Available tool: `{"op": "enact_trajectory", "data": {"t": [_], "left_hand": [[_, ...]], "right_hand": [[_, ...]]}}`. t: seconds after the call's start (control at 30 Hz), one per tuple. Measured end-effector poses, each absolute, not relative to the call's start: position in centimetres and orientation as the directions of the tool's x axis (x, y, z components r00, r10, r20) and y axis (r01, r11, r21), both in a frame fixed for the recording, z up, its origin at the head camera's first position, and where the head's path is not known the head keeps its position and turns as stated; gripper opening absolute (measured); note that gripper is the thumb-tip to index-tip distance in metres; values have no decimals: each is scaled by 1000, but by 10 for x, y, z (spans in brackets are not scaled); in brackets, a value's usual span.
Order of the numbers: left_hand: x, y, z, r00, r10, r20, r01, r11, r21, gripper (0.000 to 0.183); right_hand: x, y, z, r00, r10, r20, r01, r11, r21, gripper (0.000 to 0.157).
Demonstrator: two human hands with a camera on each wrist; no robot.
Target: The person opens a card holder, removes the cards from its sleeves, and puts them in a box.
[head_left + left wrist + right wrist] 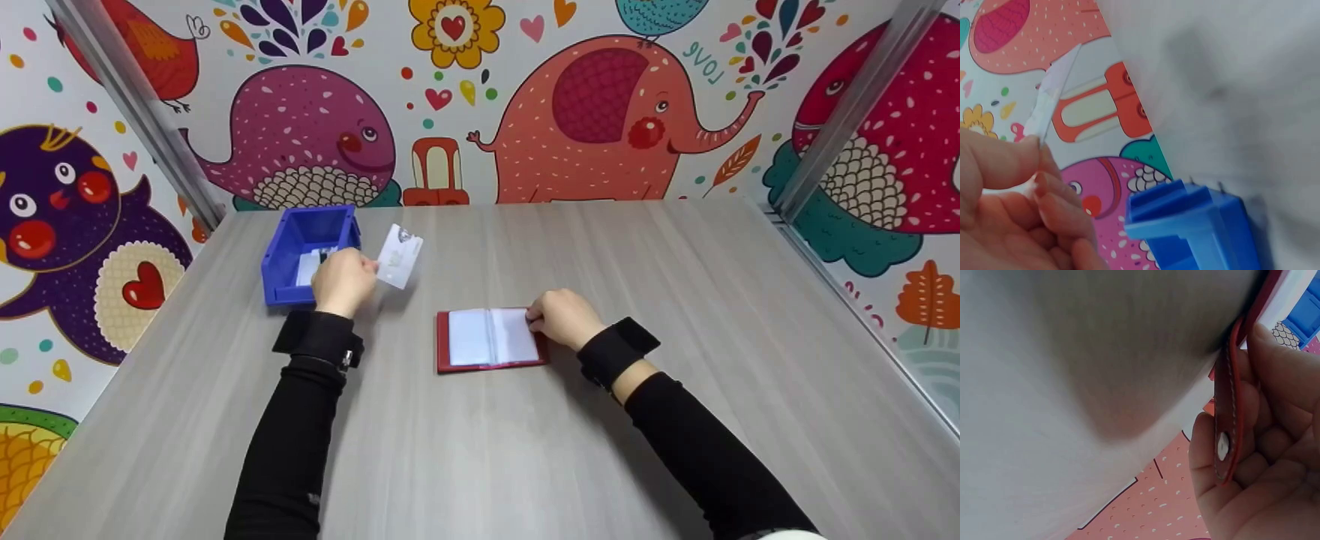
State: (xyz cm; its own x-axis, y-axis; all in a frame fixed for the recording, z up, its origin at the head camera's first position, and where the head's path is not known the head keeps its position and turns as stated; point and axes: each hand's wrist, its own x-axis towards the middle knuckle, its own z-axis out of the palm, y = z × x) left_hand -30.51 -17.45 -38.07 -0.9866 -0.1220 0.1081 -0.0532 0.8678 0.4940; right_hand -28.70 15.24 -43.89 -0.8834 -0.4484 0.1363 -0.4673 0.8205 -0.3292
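My left hand (344, 282) pinches a white card (400, 256) by its edge between thumb and fingers, raised beside the blue bin (288, 295). In the left wrist view the card (1053, 93) appears nearly edge-on above the thumb. A red card holder (443, 342) lies spread on the table with clear plastic sleeves (469, 337) showing. At its right edge, my right hand (566, 319) grips the cover, thumb on top. The right wrist view shows its strap (1226, 405) with a metal snap, lying against the curled fingers.
More cards (307, 266) lie inside the blue bin, partly hidden by the left hand. The grey wood-grain table (480, 450) meets cartoon-printed walls (450, 97) at the back and sides. Metal posts (142, 112) stand at the corners.
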Motion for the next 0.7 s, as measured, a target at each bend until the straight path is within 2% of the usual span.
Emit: {"op": "enact_trajectory", "data": {"t": [0.47, 0.7], "left_hand": [[-308, -194, -377, -938, -274, 211, -131, 847, 516, 28], [-310, -205, -376, -917, -336, 215, -191, 843, 504, 29]], "right_hand": [[-287, 152, -439, -878, -456, 146, -478, 817, -323, 14], [-287, 154, -439, -864, -473, 173, -503, 801, -326, 11]]}}
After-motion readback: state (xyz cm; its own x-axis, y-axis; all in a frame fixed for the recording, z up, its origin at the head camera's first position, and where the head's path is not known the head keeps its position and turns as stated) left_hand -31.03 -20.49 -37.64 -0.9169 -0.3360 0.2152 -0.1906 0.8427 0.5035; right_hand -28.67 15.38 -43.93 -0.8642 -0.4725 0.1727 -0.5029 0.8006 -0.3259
